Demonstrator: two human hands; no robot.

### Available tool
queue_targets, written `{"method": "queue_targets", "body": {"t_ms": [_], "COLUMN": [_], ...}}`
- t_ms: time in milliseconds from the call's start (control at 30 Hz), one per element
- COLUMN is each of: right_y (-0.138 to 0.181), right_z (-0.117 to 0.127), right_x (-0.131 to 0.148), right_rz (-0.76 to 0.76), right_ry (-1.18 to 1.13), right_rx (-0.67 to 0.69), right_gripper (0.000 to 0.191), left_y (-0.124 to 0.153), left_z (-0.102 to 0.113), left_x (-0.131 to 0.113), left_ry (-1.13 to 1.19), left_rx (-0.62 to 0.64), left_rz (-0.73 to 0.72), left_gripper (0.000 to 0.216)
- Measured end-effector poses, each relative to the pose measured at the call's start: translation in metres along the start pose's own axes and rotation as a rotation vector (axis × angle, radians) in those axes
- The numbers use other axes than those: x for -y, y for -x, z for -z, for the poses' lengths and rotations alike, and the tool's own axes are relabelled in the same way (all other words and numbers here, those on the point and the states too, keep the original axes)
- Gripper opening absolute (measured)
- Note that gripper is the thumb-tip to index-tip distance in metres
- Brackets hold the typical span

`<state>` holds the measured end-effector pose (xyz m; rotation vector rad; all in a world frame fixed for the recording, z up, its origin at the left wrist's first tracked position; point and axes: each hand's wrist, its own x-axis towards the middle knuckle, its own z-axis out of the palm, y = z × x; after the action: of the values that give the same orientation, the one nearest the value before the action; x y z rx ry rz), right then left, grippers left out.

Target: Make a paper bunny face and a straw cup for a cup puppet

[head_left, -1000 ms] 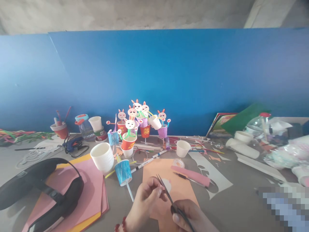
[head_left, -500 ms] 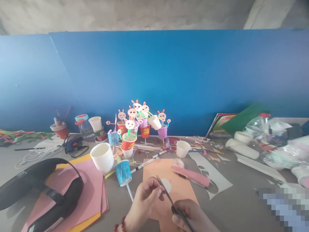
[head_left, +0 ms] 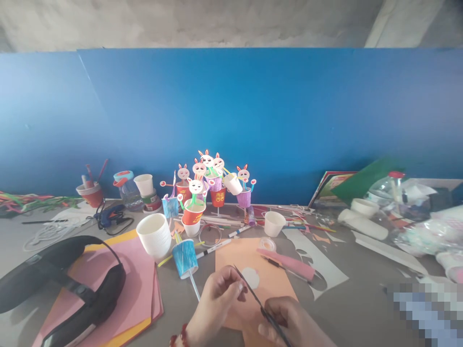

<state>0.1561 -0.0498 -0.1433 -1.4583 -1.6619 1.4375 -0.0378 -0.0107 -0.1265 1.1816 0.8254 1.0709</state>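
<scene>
My right hand [head_left: 280, 318] is closed around a pair of slim dark scissors [head_left: 249, 289], whose blades point up and left past my left fingertips. My left hand [head_left: 222, 294] pinches thumb against forefinger beside the blades; whatever is between those fingers is too small or hidden to make out. Under both hands lies an orange paper sheet [head_left: 227, 255], with a round white paper piece [head_left: 251, 278] resting on it. Left of my left hand, a blue-coloured paper cup [head_left: 185, 259] on a white stick lies tilted on the table.
Paper-cup rabbit figures [head_left: 196, 186] stand at the back centre. A stack of white cups [head_left: 155, 236], pink paper [head_left: 139, 270] and a black headset-like object [head_left: 104, 294] are on the left. A pink pen-like tool [head_left: 292, 265], cut white paper [head_left: 325, 274] and plastic bags [head_left: 430, 231] lie to the right.
The scissor blades, slightly apart before, have come together. My right hand has shifted slightly, while my left hand stays almost in place.
</scene>
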Motion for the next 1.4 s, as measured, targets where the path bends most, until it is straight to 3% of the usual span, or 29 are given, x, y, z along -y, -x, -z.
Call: {"method": "queue_targets", "body": {"t_ms": [267, 367, 467, 567, 833, 1033, 1167, 1400], "right_y": [-0.002, -0.005, -0.008, -0.011, -0.026, -0.027, -0.026, -0.029], "right_z": [0.006, 0.009, 0.013, 0.012, -0.004, -0.008, -0.012, -0.021], "right_x": [0.001, 0.003, 0.013, 0.028, 0.044, 0.04, 0.042, 0.033], "right_rz": [-0.017, -0.016, 0.066, 0.1, 0.143, 0.113, 0.167, 0.244], "right_ry": [0.159, 0.047, -0.089, -0.083, -0.141, -0.137, -0.201, -0.326], "right_rx": [-0.016, -0.05, -0.102, -0.136, -0.12, -0.168, -0.238, -0.299], "right_gripper": [0.05, 0.051, 0.038, 0.021, 0.008, 0.009, 0.019, 0.036], "left_y": [0.002, 0.002, 0.003, 0.003, 0.006, 0.007, 0.006, 0.005], "left_z": [0.002, 0.001, 0.0, -0.001, 0.001, 0.002, 0.002, -0.008], "left_x": [0.0, -0.003, -0.005, -0.003, 0.007, 0.01, 0.009, 0.015], "left_ry": [-0.017, -0.008, -0.03, -0.041, -0.106, -0.111, -0.118, 0.125], "left_rx": [0.008, 0.016, 0.019, 0.027, 0.094, 0.075, 0.065, 0.126], "left_rz": [0.025, 0.02, 0.011, 0.01, -0.008, -0.024, -0.067, -0.124], "left_gripper": [0.018, 0.019, 0.016, 0.014, 0.024, 0.029, 0.027, 0.025]}}
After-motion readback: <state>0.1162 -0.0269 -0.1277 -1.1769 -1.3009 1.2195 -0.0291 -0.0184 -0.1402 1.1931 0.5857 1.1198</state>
